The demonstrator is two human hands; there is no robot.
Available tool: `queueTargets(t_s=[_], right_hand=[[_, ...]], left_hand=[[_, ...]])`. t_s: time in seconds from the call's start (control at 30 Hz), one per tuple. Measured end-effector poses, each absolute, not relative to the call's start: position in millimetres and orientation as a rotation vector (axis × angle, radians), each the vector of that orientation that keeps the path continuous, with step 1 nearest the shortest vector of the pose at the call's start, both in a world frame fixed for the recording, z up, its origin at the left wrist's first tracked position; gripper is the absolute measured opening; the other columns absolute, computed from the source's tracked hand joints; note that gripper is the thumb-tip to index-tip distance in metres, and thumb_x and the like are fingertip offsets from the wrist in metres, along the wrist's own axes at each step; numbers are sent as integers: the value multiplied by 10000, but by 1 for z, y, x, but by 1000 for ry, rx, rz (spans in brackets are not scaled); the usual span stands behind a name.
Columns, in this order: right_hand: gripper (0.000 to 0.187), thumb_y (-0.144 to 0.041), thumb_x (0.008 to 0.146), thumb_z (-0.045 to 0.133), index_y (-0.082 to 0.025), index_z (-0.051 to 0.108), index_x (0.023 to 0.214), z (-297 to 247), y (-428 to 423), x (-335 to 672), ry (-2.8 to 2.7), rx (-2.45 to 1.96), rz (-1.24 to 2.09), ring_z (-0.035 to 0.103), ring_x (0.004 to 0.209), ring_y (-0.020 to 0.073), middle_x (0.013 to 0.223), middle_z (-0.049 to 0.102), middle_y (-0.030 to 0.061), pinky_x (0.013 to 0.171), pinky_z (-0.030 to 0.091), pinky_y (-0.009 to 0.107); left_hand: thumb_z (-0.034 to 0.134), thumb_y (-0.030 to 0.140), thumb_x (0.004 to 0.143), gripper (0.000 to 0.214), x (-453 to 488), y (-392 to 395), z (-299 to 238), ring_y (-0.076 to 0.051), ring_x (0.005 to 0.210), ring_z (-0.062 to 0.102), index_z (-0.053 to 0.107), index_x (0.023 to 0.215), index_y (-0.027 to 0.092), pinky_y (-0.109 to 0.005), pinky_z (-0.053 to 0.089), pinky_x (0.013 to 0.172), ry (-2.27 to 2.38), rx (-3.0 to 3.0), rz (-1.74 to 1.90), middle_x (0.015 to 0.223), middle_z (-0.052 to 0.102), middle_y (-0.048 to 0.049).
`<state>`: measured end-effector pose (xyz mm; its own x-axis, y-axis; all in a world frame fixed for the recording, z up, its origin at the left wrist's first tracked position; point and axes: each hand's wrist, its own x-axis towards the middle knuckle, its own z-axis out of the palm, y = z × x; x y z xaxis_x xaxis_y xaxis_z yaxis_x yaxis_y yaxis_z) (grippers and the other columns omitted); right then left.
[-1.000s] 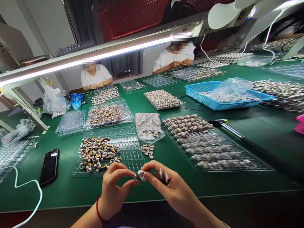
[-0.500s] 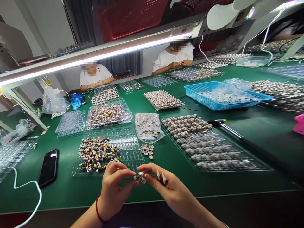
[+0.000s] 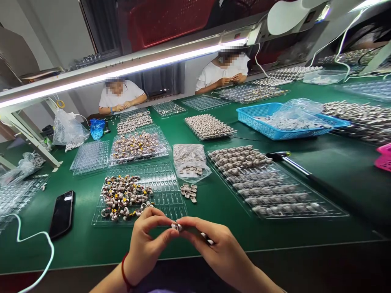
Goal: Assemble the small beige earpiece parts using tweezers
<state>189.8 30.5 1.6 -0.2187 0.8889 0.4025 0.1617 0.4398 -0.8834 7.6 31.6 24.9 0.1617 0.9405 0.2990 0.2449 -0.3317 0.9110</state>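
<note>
My left hand point(image 3: 149, 236) pinches a small earbud-like part point(image 3: 176, 227), pale and dark, between thumb and forefinger. From the other side, the fingertips of my right hand point(image 3: 214, 240) close on the same part and hide much of it. A dark item with two pale ends point(image 3: 207, 238) is tucked in the right palm; its kind cannot be made out. Just beyond the left hand lies a clear tray point(image 3: 166, 191) heaped with small pale parts with yellow bits point(image 3: 125, 197). Several loose oval shells point(image 3: 189, 191) lie beyond the fingertips, beside a plastic bag point(image 3: 189, 158) of similar shells.
A tray with rows of grey parts point(image 3: 269, 187) stands to the right, with a black-handled hammer-like tool point(image 3: 295, 166) beside it. A blue basket point(image 3: 259, 124) sits farther back. The phone point(image 3: 62, 213) and white cable point(image 3: 50, 244) are left. Two people point(image 3: 122, 95) work across the table.
The small part has been turned between my fingertips, and both hands have drawn closer together. The item in my right palm now shows less. My view has shifted slightly.
</note>
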Motion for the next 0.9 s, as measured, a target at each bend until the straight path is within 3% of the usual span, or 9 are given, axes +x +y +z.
queueTargets(t_s=[0.23,0.53,0.9], right_hand=[[92,-175,846,652,-232,708,892,1,28,183,-1534,-876,832,579,567,130,748,654,8,490,464,214],[64,-173,861,640,-223,677,875,-2,23,178,-1447,-865,853,508,543,115,724,605,-2,478,415,216],[99,-136,840,670,-221,691,888,-2,24,177,-1496,-816,768,514,526,99,731,625,-7,449,409,192]], left_hand=[[773,311,747,86,10,28,22,-209,760,612,757,785,235,-334,485,719,1187,1783,1219,792,652,-57],[780,305,739,66,10,24,28,-202,729,618,767,753,242,-332,492,698,1182,1817,1207,774,661,-57],[716,305,812,123,11,24,28,-186,733,622,737,775,189,-310,503,678,1200,1940,1244,785,655,-55]])
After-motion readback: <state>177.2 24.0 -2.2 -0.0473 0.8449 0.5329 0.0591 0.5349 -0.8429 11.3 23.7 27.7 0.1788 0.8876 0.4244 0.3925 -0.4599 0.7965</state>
